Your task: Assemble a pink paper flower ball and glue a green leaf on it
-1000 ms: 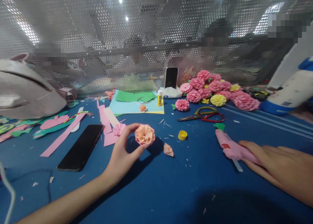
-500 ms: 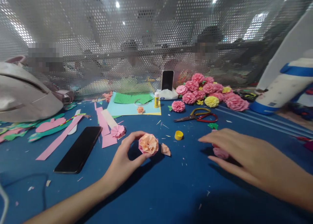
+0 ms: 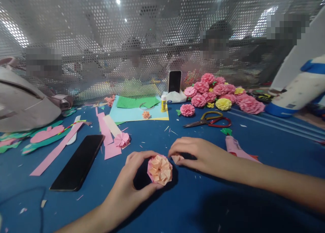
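Between the thumb and fingers of my left hand (image 3: 134, 178), a layered peach-and-pink paper flower (image 3: 160, 169) is held by its sides, its folded centre facing up. My right hand (image 3: 195, 155) is just to the right of it, low over the table, with thumb and fingers closed around a small folded peach paper piece (image 3: 177, 158). Behind my right forearm lies a rolled pink paper piece (image 3: 231, 143), partly covered by the arm. A pink folded paper flower (image 3: 122, 140) rests beside pink strips (image 3: 112, 151) to the left.
A black phone (image 3: 78, 162) lies left. Scissors (image 3: 205, 120), a glue stick (image 3: 163, 103) and a small peach flower (image 3: 146, 115) on blue paper (image 3: 124, 116) sit farther back. Pink paper flowers (image 3: 201, 87) are heaped back right, near a white-and-blue bottle (image 3: 299, 90). A perforated screen (image 3: 101, 33) stands behind.
My right hand has moved left, from the rolled pink paper to the small peach piece, and now covers the yellow cap's place. My left hand still holds the flower, now lower in view.
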Demonstrator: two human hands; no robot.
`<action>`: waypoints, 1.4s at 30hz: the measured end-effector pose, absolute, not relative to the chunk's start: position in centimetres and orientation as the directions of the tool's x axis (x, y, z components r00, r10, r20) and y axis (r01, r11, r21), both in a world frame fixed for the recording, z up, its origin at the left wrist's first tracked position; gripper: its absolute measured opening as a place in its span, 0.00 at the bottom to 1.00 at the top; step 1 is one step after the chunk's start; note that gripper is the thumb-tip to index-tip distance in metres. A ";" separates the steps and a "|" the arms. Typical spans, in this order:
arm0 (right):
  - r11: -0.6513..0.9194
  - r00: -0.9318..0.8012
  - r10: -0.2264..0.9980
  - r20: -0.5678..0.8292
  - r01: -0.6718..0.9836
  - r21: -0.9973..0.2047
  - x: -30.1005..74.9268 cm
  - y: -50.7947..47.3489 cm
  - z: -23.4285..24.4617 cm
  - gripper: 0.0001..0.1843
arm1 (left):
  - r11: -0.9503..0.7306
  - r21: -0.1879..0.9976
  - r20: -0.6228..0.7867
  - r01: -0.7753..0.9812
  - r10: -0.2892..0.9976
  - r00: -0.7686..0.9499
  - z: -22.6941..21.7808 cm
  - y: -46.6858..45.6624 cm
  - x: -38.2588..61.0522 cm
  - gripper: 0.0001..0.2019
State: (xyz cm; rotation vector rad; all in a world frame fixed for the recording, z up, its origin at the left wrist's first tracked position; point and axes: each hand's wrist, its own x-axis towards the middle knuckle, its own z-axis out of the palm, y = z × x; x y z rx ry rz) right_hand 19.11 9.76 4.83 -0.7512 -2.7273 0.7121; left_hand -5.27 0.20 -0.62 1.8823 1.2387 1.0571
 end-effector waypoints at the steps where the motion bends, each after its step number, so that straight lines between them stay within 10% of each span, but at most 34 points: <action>1: 0.721 -0.822 0.561 0.101 0.425 -0.547 19.2 9.7 5.3 0.09 | -0.320 0.843 0.241 0.432 0.943 0.228 -0.6 0.3 -5.2 0.23; 7: 0.621 -0.740 0.654 0.157 0.408 -0.669 18.3 7.8 8.3 0.09 | -0.222 0.855 0.131 0.469 0.967 0.218 -0.4 0.6 -5.1 0.21; 18: 0.887 -0.882 0.366 0.298 0.233 -0.400 17.2 6.4 6.4 0.08 | -0.244 0.843 0.169 0.479 0.966 0.196 -0.9 0.6 -5.0 0.23; 42: 0.825 -0.913 0.403 0.062 0.333 -0.456 17.3 6.9 8.0 0.12 | -0.220 0.847 0.136 0.484 0.970 0.202 -0.2 0.5 -5.0 0.21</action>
